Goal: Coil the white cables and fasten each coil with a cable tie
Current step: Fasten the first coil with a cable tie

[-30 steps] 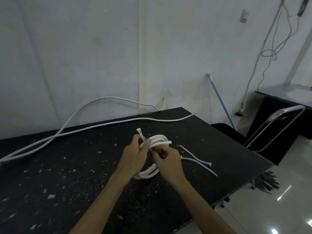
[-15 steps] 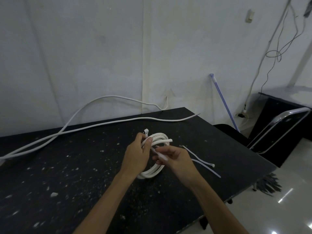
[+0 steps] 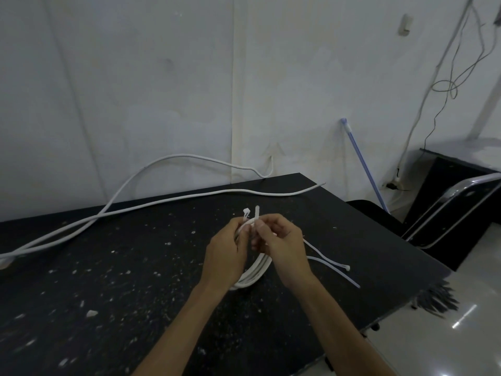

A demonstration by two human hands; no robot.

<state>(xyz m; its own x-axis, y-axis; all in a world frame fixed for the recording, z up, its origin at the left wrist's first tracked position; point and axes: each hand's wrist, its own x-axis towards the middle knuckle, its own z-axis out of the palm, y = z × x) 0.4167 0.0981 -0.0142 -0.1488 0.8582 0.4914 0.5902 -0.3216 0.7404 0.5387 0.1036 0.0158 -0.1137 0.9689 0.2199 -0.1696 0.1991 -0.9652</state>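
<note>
Fingers pinching cable tie, coil beneath

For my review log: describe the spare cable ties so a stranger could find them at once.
On the black table, look just right of the right hand near the table's right edge. Two spare cable ties lie there: thin, flat, loose white strips, far slimmer than the round cable coil between the hands.

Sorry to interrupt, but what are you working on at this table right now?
A person is bundling white cable. Both hands, left hand and right hand, hold a coiled cable over the black table and work a cable tie around its top; its two ends stick up, not yet joined. Spare ties lie to the right, and a long uncoiled cable waits behind.
</note>
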